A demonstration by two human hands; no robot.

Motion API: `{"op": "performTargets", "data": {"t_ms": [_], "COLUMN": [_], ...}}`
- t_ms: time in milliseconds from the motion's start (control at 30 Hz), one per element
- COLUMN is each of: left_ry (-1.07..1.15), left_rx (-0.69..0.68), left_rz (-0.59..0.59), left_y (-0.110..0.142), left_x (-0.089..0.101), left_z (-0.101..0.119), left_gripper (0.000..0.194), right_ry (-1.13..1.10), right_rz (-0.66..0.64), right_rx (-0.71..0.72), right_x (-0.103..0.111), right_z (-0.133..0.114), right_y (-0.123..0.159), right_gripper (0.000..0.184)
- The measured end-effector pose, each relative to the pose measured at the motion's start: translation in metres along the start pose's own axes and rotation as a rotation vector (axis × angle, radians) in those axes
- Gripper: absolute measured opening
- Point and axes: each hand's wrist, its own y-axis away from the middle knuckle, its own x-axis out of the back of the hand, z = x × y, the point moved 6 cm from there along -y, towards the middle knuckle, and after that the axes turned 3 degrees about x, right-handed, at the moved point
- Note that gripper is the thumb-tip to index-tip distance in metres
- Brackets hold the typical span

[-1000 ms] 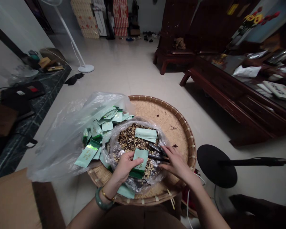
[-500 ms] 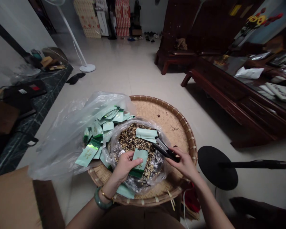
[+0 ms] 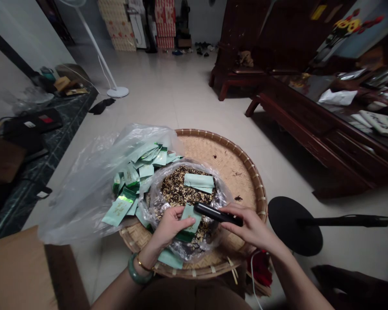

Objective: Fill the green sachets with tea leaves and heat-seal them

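Observation:
My left hand (image 3: 172,226) pinches a green sachet (image 3: 190,219) by its left side, over a clear plastic bag (image 3: 151,193) of dark and pale dried bits (image 3: 174,181). In my right hand (image 3: 248,221) is a black two-armed tool (image 3: 216,213), resembling a hand-held bag sealer. Its arms are together, and its tip lies at the sachet's upper right edge. I cannot tell how much of that edge is between them. Flat pale green sachets (image 3: 198,181) rest on the dried bits. Filled-looking green sachets (image 3: 132,176) are heaped to the left, partly under clear plastic.
The bag stands on a round woven bamboo tray (image 3: 220,148). A large clear plastic sheet or bag (image 3: 84,198) spreads over its left side. To the right are a black round stand base (image 3: 295,226) and a dark wooden table (image 3: 330,142). A cardboard box (image 3: 16,267) is at lower left.
My right hand has swung the black tool from pointing up-left, with its arms apart, down to the sachet's edge with its arms together. My left hand has hardly moved.

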Motion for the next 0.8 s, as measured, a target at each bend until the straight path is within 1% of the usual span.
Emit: {"op": "performTargets", "data": {"t_ms": [167, 267, 367, 433, 567, 633, 733, 800], "left_ry": [0.028, 0.031, 0.029, 0.030, 0.010, -0.019, -0.055, -0.053], "left_rx": [0.038, 0.037, 0.031, 0.032, 0.030, -0.003, -0.053, -0.029], "left_rz": [-0.012, 0.009, 0.027, 0.009, -0.044, -0.067, -0.050, -0.026], "left_y": [0.000, -0.001, -0.001, -0.001, -0.005, -0.008, -0.011, -0.013], "left_x": [-0.002, 0.000, 0.002, 0.001, -0.004, -0.007, -0.007, -0.005], "left_z": [-0.001, 0.001, 0.003, 0.003, 0.003, 0.003, 0.005, 0.003], "left_gripper": [0.037, 0.036, 0.037, 0.036, 0.034, 0.033, 0.032, 0.034], "right_ry": [-0.035, -0.075, -0.087, -0.058, -0.005, 0.002, 0.002, -0.003], "right_rz": [0.029, 0.061, 0.127, 0.146, 0.080, 0.035, 0.013, 0.022], "right_rx": [-0.001, -0.063, -0.140, -0.138, -0.051, -0.027, -0.005, -0.001], "right_x": [0.003, 0.007, 0.015, 0.016, 0.002, -0.005, -0.010, -0.010], "right_z": [0.004, 0.017, 0.032, 0.035, 0.019, 0.009, -0.002, -0.006], "right_y": [0.003, 0.006, 0.010, 0.010, -0.001, -0.009, -0.020, -0.025], "right_gripper": [0.030, 0.033, 0.040, 0.043, 0.041, 0.038, 0.031, 0.026]}}
